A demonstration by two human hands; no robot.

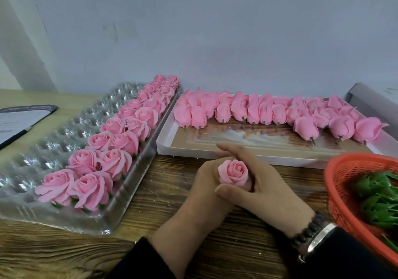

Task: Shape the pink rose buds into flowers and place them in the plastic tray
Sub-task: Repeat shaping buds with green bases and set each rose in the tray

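Roses [120, 140] fill tray [53, 136] (right rows only).

Tray [129, 192] left of box [170, 147], basket [331, 184] right

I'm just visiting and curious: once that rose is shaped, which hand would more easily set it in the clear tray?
Probably the left hand. It holds the rose from below, and the plastic tray lies on its side. The right hand would have to cross over.
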